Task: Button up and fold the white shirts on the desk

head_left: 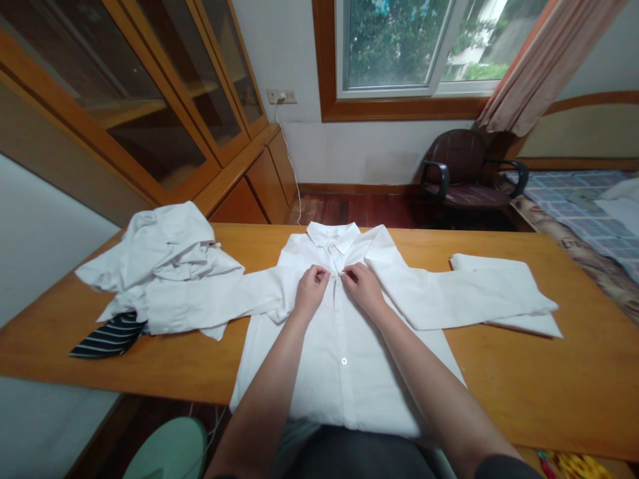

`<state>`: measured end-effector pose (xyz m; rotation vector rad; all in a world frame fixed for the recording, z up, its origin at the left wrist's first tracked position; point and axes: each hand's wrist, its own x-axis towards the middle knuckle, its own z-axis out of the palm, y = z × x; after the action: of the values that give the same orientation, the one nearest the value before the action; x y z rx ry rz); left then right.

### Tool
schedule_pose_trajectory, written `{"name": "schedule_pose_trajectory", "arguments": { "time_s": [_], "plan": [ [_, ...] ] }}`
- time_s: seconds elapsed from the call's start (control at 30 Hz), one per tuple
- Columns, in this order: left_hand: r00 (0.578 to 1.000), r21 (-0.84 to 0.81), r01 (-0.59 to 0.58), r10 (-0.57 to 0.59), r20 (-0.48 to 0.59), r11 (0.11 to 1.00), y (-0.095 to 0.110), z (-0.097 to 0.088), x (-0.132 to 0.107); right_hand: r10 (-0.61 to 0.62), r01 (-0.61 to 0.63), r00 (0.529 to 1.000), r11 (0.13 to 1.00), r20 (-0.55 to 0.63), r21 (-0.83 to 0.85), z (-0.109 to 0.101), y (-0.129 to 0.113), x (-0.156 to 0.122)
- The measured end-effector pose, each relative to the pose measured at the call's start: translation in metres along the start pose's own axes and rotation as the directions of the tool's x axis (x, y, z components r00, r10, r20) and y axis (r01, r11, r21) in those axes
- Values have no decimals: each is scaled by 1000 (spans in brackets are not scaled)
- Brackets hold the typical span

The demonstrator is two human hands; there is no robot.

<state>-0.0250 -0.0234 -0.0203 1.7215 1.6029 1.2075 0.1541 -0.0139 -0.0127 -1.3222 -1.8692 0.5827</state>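
A white button-up shirt (pixel 319 372) lies face up across the table, its collar at the far side and its sleeves spread out left and right. My left hand (pixel 312 286) pinches the left edge of the front opening, below the collar. On the opposite edge, close beside it, my right hand (pixel 360 283) has its fingers pinched on the cloth too. The fingertips hide whatever small part lies between them. Lower on the placket a white button (pixel 344 361) shows.
A crumpled white garment pile (pixel 170 246) and a striped dark tie (pixel 112 338) lie on the wooden table (pixel 549 386) at left. Folded white cloth (pixel 499 263) sits under the right sleeve. Beyond stand a cabinet (pixel 259 186) and an armchair (pixel 459 166); a green stool (pixel 167 452) is below.
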Motion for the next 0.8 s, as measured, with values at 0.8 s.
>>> {"name": "schedule_pose_trajectory", "arguments": {
  "time_s": [0.8],
  "plan": [
    [847,573,-495,216,486,653,9,-10,3,-134,190,981,828,142,-528,-48,42,-15]
  ]
}}
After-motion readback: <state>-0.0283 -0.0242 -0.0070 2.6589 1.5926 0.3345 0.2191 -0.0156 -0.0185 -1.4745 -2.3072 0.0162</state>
